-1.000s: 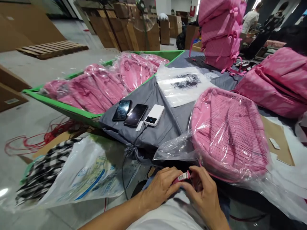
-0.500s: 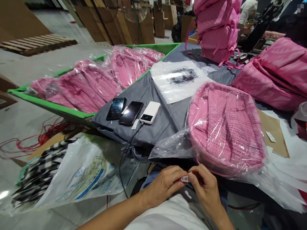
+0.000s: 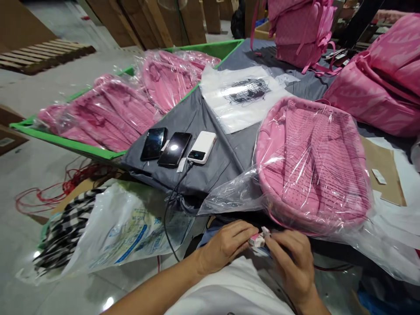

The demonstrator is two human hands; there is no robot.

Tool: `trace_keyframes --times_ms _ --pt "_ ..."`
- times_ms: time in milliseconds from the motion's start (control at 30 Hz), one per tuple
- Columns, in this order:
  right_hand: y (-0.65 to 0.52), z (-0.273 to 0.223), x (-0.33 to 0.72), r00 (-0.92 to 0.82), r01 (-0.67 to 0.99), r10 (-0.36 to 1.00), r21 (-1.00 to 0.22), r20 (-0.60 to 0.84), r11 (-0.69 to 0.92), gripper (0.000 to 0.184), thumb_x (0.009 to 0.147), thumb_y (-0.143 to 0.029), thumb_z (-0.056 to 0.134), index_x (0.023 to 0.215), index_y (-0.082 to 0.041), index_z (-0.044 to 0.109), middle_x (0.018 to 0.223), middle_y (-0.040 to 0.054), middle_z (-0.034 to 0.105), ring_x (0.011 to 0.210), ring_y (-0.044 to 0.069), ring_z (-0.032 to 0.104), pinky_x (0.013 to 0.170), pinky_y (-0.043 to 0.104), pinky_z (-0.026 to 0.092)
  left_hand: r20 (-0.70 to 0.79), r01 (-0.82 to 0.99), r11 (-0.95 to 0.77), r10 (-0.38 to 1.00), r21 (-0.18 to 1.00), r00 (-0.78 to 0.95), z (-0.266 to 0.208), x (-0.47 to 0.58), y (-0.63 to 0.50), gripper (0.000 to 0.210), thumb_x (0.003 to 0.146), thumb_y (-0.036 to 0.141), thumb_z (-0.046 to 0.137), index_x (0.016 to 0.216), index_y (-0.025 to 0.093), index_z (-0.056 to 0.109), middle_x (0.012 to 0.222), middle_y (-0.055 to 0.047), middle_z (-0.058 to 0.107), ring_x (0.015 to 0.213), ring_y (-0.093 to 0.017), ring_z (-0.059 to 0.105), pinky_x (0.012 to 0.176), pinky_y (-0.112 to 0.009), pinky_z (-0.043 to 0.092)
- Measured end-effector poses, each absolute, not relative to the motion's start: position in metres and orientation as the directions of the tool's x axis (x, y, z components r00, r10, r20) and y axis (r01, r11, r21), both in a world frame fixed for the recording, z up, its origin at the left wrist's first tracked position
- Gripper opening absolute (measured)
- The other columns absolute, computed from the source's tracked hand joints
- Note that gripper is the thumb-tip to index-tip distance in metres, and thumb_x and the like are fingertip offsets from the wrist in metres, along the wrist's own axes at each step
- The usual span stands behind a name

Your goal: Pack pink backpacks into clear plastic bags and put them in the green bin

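Observation:
Close to my lap, my left hand [image 3: 226,246] is closed around a small red-and-white cardboard box [image 3: 257,241]. A white flap stands up from the box's end. My right hand [image 3: 293,258] is closed at that flap, its thumb and fingertips against it; whether it pinches anything else is hidden. Just beyond both hands, a pink backpack [image 3: 311,166] in a clear plastic bag [image 3: 229,192] lies on the grey-covered table [image 3: 223,155].
Two dark phones [image 3: 175,149] and a white power bank [image 3: 202,148] with a black cable [image 3: 169,210] lie on the table. Bagged pink backpacks fill a green-edged bin [image 3: 68,142] at left. More pink backpacks [image 3: 380,83] stand at right. A printed white plastic bag [image 3: 131,232] hangs below.
My right hand has moved slightly right from the box, and a white flap now sticks up at its end. The barcode side has turned away. The camera view has tilted down.

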State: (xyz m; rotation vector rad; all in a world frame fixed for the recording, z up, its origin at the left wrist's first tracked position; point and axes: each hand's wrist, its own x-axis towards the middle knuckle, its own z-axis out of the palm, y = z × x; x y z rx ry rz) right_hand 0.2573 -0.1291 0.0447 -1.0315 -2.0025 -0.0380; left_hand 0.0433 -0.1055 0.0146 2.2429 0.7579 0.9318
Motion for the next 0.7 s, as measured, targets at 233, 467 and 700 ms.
trace_keyframes --times_ms 233,467,700 --pt "-0.131 0.043 0.259 -0.346 0.622 0.748 -0.458 0.567 0.635 0.034 0.098 -0.017 0.063 0.131 -0.022 0.066 0.090 0.0054 0.070 0.082 0.018 0.063 0.072 0.033 0.053 0.300 0.219 -0.498 0.760 0.839 0.576 0.015 0.045 -0.109 0.028 0.107 0.031 0.046 0.127 0.017 0.060 0.106 -0.011 0.071 0.097 -0.018 0.068 0.086 -0.028 0.056" --pt "-0.128 0.042 0.242 -0.255 0.559 0.746 -0.536 0.615 0.633 0.042 0.090 -0.004 0.068 0.128 -0.023 0.069 0.087 0.0043 0.071 0.078 0.016 0.064 0.069 0.029 0.056 0.181 0.254 -0.367 0.817 0.895 0.547 0.021 0.040 -0.108 0.031 0.107 0.035 0.044 0.123 0.019 0.065 0.105 -0.009 0.073 0.095 -0.019 0.065 0.086 -0.029 0.052" --pt "-0.117 0.048 0.242 -0.168 0.354 0.908 -0.836 0.385 0.420 0.018 0.094 -0.022 0.068 0.109 -0.026 0.076 0.086 0.0034 0.071 0.071 0.015 0.068 0.062 0.021 0.057 -0.049 0.346 -0.078 0.937 0.935 0.345 0.007 0.017 -0.122 0.038 0.102 0.048 0.052 0.126 0.024 0.067 0.116 -0.007 0.076 0.102 -0.020 0.070 0.095 -0.030 0.053"
